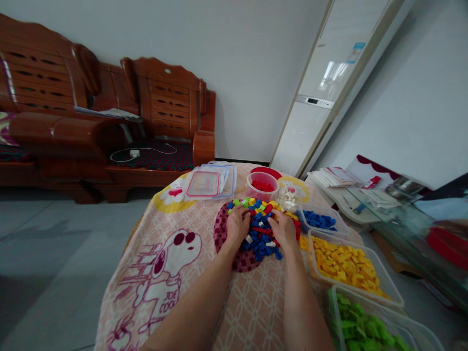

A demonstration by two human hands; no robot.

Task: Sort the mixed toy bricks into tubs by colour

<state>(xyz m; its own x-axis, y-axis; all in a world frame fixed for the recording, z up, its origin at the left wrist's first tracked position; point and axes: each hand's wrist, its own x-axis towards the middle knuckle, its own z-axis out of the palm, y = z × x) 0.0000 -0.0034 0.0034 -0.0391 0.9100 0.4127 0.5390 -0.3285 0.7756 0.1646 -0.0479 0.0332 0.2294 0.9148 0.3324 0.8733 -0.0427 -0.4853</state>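
Observation:
A mixed heap of toy building bricks (261, 239), mostly blue with red, yellow, green and white ones among them, lies on the cloth-covered table in front of me. At the heap's left side my left hand (238, 225) rests on the bricks with its fingers apart. My right hand (285, 229) touches the right side, thumb and forefinger spread towards the middle. No brick shows clearly gripped in either hand, though the fingertips are partly hidden among the pieces. Just beyond sit a round tub (262, 185) of red bricks and a small pile of white bricks (287, 200).
Along the right stand clear boxes of blue bricks (320, 220), yellow bricks (347, 263) and green bricks (365, 324). Stacked lids (204, 184) lie at the back left. A glass-topped table (387, 222) adjoins on the right; a wooden sofa (164, 107) stands behind.

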